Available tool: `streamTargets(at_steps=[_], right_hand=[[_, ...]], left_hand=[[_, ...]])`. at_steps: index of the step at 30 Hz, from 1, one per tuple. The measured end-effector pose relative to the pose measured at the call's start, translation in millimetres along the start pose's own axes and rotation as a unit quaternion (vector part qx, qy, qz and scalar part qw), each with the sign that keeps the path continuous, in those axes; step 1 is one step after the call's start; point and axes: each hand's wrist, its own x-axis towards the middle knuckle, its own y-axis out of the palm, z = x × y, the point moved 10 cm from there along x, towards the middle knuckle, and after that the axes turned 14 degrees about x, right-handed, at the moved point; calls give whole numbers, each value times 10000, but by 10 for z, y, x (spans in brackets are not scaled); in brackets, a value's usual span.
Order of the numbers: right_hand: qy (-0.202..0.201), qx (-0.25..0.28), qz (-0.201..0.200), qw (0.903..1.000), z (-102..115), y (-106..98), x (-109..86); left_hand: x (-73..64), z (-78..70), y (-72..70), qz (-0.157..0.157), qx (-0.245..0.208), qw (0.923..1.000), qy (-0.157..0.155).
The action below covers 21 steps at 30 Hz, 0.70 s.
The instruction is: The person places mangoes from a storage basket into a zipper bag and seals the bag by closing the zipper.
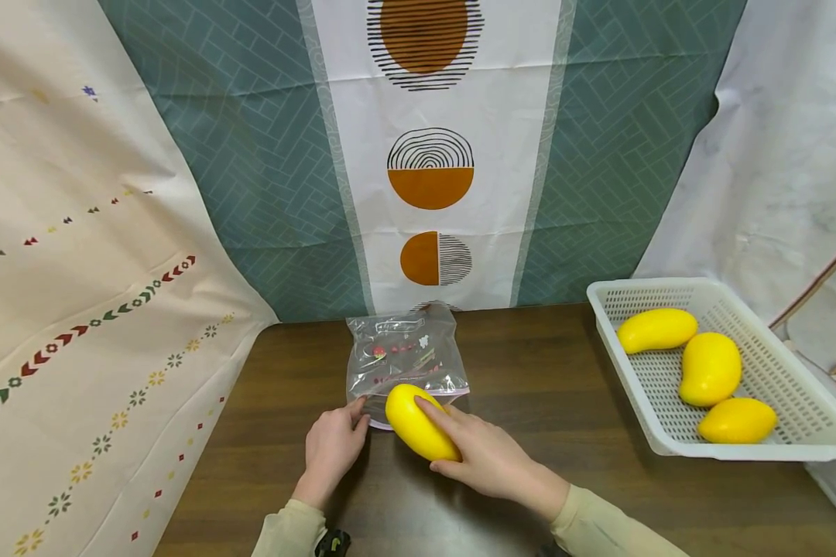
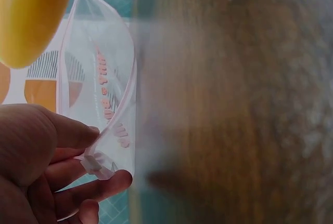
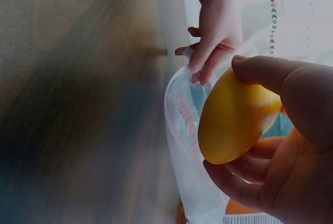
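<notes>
A yellow mango (image 1: 418, 424) is gripped in my right hand (image 1: 491, 456), thumb on one side and fingers curled round the other in the right wrist view. It hangs at the mouth of a clear zip bag (image 1: 402, 352) that lies flat on the table, its printed side up. My left hand (image 1: 334, 442) pinches the bag's rim near the white slider (image 2: 93, 165) at its left corner. The bag's mouth gapes in the left wrist view, with the mango (image 2: 34, 18) beside the opening.
On the right stands a white perforated basket (image 1: 623, 387) with three yellow mangoes (image 1: 712, 370) in it. The brown wooden table (image 1: 536, 363) runs back to a patterned cloth (image 1: 261, 166). More cloth hangs at the left and right sides.
</notes>
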Motion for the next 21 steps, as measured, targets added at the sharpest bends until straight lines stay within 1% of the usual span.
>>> streamTargets(at_steps=[6,10,15,21], right_hand=[[-16,-101,276,9996,3,103,28],[2,-186,365,9992,-2,155,45],[78,-299,374,9988,-28,202,81],[141,-422,299,9986,-52,247,149]], left_hand=[[18,9,13,16,25,10000,-10],[18,4,11,-5,24,10000,8],[15,-23,9,-18,-71,9999,85],[8,-44,37,55,-150,9998,126]])
